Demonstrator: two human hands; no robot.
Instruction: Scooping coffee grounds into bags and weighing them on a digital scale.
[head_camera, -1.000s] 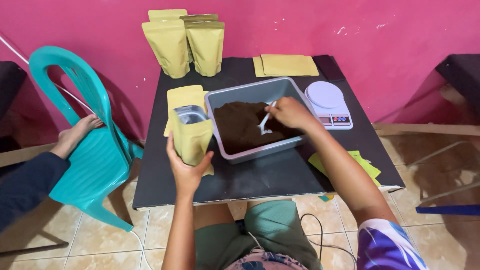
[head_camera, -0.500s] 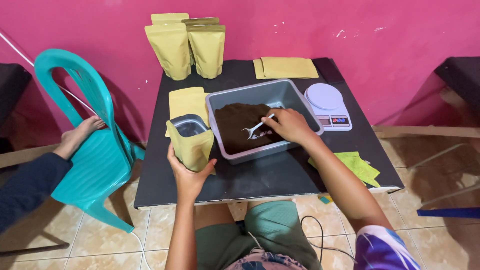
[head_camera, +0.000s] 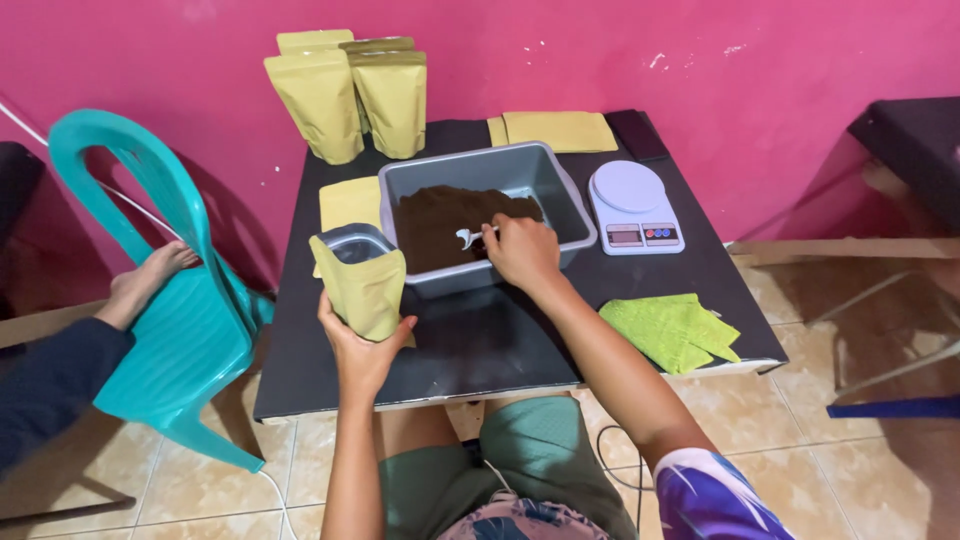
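Pouch (head_camera: 362, 285), open-mouthed and upright, is gripped by the left hand (head_camera: 362, 345) just left of the grey tub (head_camera: 560, 200), over which the right hand (head_camera: 522, 252) grasps a small scoop (head_camera: 472, 237) pointing toward it.

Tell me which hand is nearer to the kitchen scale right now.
Right. The right hand holds a spoon over the grey tub, just left of the white scale. The left hand holds an open yellow pouch at the table's near-left side, beyond the tub.
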